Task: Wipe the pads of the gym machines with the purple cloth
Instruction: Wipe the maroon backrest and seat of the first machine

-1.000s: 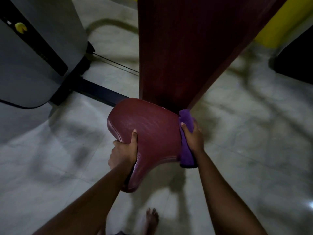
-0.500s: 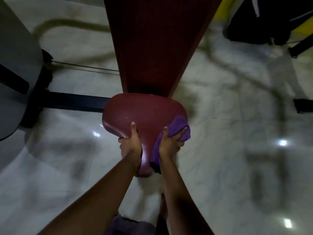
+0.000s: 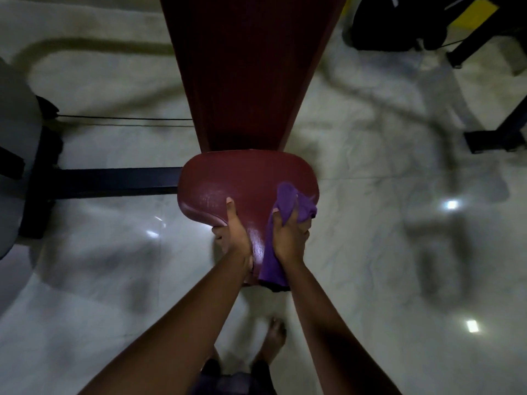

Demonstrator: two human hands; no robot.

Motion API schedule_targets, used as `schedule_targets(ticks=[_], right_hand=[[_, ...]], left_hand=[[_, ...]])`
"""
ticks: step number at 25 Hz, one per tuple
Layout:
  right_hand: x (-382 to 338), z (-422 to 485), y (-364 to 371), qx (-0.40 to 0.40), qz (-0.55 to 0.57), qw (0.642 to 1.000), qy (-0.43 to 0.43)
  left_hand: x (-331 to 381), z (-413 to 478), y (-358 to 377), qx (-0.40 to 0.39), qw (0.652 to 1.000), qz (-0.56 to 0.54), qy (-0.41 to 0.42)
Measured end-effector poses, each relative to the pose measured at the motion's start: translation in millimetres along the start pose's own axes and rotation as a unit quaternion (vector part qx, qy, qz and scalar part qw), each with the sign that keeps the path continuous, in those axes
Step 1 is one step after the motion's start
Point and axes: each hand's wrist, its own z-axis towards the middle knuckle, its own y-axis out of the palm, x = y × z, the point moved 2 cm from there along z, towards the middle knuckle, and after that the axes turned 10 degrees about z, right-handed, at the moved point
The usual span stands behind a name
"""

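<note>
Underfoot, a pale, glossy stone floor (image 3: pixel 370 238) with faint grey veining fills the dim room, throwing back small bright spots of reflected light (image 3: pixel 451 205) and blurred shadows. Above it at the centre sits a dark-red vinyl seat pad (image 3: pixel 228 181), wide at the far end and narrowing toward the person, with a long dark-red back pad (image 3: pixel 248 67) rising just behind its far edge. The left hand (image 3: pixel 232 235) grips the seat pad's near left rim, thumb flat on top and fingers curled under the edge. The right hand (image 3: pixel 289 238) clutches a bunched purple cloth (image 3: pixel 285 201) against the seat's right side, fingers closed round the folds. One end of the cloth lies on the pad surface and the other hangs beside the narrow front tip. To the left, a black steel beam (image 3: pixel 114 181) runs along the floor from the seat to a grey machine housing (image 3: pixel 11 166), and a thin black cable (image 3: pixel 125 118) stretches above it toward the back pad. At the upper right stand black frame legs (image 3: pixel 496 141) and a dark bulky shape (image 3: pixel 385 24) too dim to identify, with a yellow patch (image 3: pixel 473 12) behind. A bare foot (image 3: pixel 275 340) stands just below the seat's tip. Right of the seat the floor runs open as far as the frame legs, while on the left the beam and housing close that side.
</note>
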Motion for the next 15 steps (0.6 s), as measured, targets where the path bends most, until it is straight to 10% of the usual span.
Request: schedule_targets(ticks=[6, 15], right_hand=[[14, -74, 0, -0.004, -0.271, 0.907, -0.322], [-46, -14, 16, -0.351, -0.408, 0.638, -0.551]], left_hand=[[-10, -12, -24, -0.189, 0.965, -0.183, -0.019], [-22, -33, -74, 0.019, 0.990, -0.136, 0.033]])
